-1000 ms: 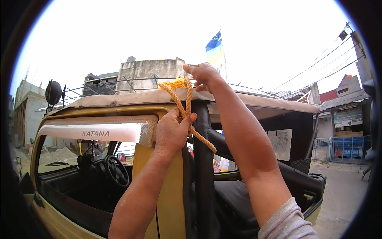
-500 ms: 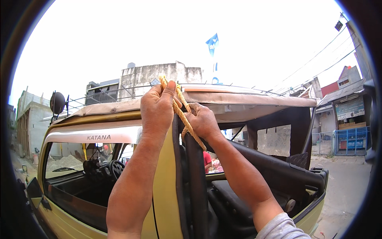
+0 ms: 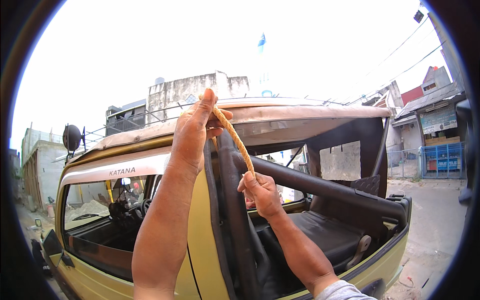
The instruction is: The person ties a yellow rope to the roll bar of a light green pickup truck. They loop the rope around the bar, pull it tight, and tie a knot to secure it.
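A tan twisted rope point(image 3: 236, 137) runs slantwise down between my hands, beside the vehicle's canvas roof point(image 3: 300, 114). Up at the roof edge, my left hand point(image 3: 194, 130) has its thumb pressed along the rope's upper part; some fingers stick out to the right. My right hand point(image 3: 264, 194), lower down, pinches the rope's lower end between thumb and fingers. Behind the rope rises a black padded roll bar point(image 3: 235, 200). A short bit of rope also shows under my left hand, and where it leads is hidden.
The yellow-green vehicle point(image 3: 207, 225) has an open side with a black seat point(image 3: 325, 232) inside. A sloping padded bar point(image 3: 325, 185) crosses behind my right hand. Thin metal roof rack rails point(image 3: 150, 118) run along the top. A round black lamp point(image 3: 72, 137) stands at the front left.
My right hand has slid down and away from my left, drawing the rope straighter between them. The crossed rope strands are apart now. The view has shifted slightly.
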### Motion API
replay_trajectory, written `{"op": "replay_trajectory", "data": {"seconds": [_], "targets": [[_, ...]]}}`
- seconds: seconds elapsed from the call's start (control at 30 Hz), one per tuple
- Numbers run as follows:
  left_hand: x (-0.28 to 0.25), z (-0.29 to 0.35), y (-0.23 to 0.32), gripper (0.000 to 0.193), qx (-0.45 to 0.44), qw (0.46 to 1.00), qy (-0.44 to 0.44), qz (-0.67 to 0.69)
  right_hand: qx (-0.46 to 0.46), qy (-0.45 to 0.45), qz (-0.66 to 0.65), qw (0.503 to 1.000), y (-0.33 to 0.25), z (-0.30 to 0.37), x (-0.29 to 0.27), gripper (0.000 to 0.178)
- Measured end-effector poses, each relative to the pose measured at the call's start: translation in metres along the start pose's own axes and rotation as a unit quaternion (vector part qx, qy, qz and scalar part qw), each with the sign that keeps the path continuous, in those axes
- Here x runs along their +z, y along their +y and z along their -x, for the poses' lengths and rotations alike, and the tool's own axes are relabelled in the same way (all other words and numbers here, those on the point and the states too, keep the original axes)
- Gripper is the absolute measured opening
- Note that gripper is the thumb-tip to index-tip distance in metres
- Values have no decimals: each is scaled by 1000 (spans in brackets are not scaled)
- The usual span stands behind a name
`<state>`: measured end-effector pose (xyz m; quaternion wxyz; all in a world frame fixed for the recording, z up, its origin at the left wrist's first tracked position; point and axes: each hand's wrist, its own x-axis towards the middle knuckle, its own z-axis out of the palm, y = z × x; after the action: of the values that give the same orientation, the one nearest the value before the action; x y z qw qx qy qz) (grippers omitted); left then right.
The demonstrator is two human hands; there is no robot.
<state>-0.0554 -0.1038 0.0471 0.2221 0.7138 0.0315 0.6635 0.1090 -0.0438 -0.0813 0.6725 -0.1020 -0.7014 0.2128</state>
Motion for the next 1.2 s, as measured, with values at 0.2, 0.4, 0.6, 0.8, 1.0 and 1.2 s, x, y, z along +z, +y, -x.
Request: {"op": "replay_trajectory", "data": {"seconds": [0.2, 0.4, 0.6, 0.8, 1.0, 1.2], "targets": [[12, 50, -71, 79, 2, 993, -120, -9, -61, 43, -99, 992, 32, 18, -5, 49], [34, 73, -130, 60, -29, 991, -92, -97, -106, -5, -141, 984, 22, 14, -27, 42], [48, 72, -120, 70, -16, 985, -99, -142, -80, -41, -202, 975, 4, -9, -35, 44], [62, 74, -129, 68, 7, 974, -86, -211, -11, 54, -344, 937, 6, -2, -21, 45], [67, 73, -140, 70, 88, 981, 38, -169, 33, 88, -182, 979, -24, -43, -2, 37], [60, 50, -140, 77, 54, 997, 43, -43, -34, 31, -36, 998, -28, -50, -3, 32]]}}
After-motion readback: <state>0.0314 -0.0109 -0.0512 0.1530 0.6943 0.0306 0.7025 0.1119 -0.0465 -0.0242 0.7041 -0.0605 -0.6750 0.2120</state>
